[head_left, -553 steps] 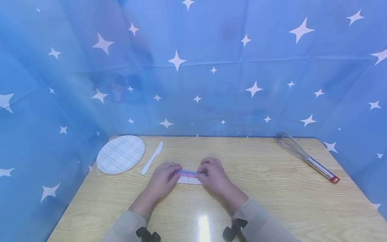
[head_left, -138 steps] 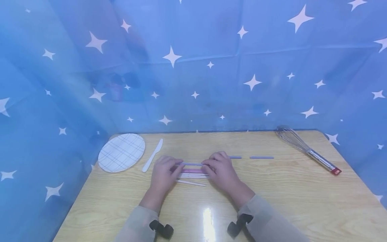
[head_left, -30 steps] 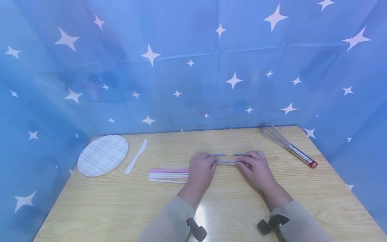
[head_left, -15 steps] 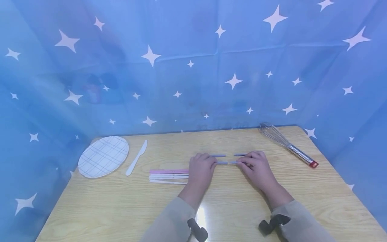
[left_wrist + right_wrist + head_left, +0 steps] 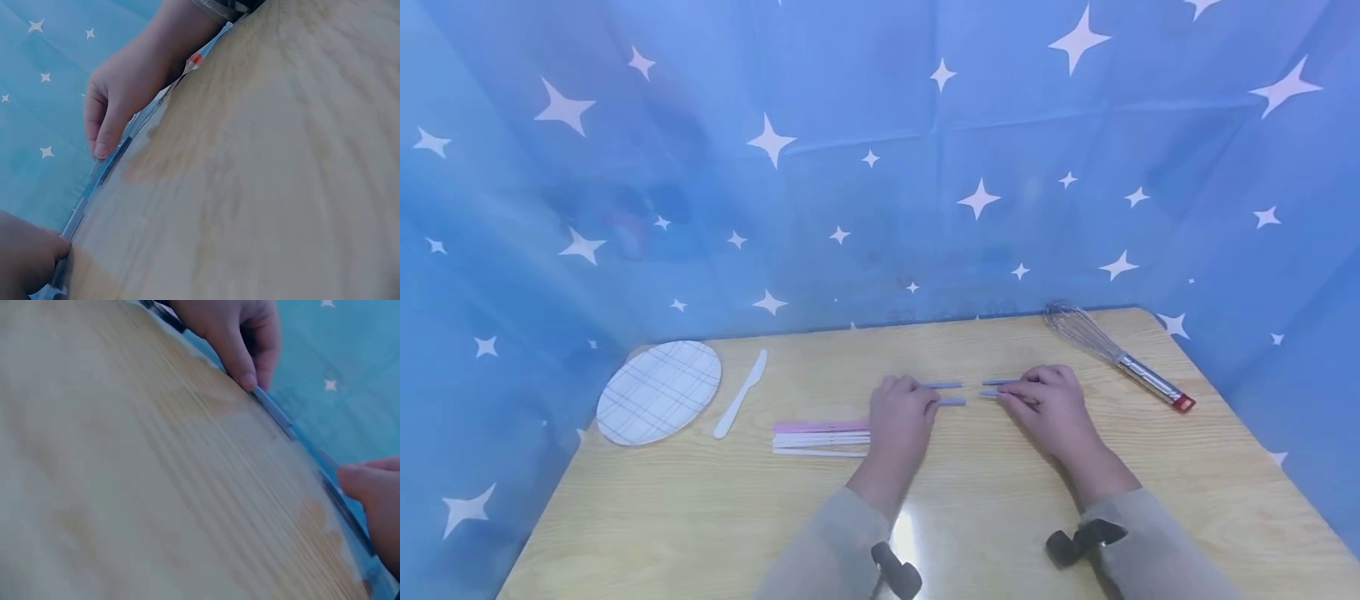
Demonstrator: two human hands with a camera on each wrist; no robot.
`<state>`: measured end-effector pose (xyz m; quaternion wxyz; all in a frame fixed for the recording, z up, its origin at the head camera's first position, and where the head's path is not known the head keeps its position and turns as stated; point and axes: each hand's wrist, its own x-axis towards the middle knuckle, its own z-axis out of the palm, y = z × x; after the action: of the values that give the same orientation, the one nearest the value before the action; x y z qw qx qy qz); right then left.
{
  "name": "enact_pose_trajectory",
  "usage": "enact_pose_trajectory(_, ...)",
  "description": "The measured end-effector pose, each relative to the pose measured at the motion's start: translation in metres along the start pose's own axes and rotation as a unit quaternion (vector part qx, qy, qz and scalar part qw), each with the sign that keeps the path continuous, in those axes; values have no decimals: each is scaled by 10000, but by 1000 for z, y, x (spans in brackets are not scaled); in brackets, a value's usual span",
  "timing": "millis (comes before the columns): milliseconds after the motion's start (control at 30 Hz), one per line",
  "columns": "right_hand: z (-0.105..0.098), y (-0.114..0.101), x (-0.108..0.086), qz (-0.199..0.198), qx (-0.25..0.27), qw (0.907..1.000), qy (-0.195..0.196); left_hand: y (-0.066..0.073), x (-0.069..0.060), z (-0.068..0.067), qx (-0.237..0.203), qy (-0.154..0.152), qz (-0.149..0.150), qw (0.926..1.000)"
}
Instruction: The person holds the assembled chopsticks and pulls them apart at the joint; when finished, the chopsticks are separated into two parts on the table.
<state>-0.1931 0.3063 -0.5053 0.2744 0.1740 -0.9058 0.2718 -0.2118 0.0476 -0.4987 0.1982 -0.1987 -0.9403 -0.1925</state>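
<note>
In the head view, my left hand [image 5: 901, 418] pinches the left part of a thin lilac stick [image 5: 953, 402] low over the wood table. My right hand [image 5: 1051, 408] pinches a matching lilac stick piece [image 5: 988, 393], apart from the left one and slightly farther back. Behind them lie another left piece [image 5: 946, 385] and another right piece [image 5: 997, 382], with a gap between. Several pink and white sticks [image 5: 820, 437] lie side by side left of my left wrist, their right ends hidden by it. The wrist views show both hands at the sticks, edge-on.
A white plate [image 5: 658, 392] with a checked line pattern and a white knife [image 5: 742, 392] lie at the left. At the back right lies a wire whisk [image 5: 1123, 360] with a red-tipped handle. A blue star-patterned curtain [image 5: 880, 200] surrounds the table [image 5: 700, 517].
A lilac stick that ran unbroken between my hands is now two pieces with a gap. My right hand has moved slightly right and back with its piece; my left hand has stayed.
</note>
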Motion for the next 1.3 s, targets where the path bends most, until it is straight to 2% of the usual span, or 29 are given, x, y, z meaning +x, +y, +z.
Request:
enact_pose_trajectory(167,-7,11,-2,-113,58,9999,41,8,5,1,264,-307,-92,9991)
enact_pose_trajectory(300,-8,13,-1,-102,102,9999,-72,10,6,0,303,-449,-207,9983)
enact_pose_trajectory(567,-6,12,4,-53,159,9998,-142,6,7,1,240,-151,-81,9996)
enact_pose_trajectory(867,-4,13,3,-5,194,9995,-230,5,7,3,264,-237,-91,9993)
enact_pose_trajectory(1100,-2,14,3,-103,177,9995,-246,4,6,4,52,-48,-68,10000)
enact_pose_trajectory(1300,-4,11,4,324,223,9981,-474,7,5,3,-130,129,102,9998)
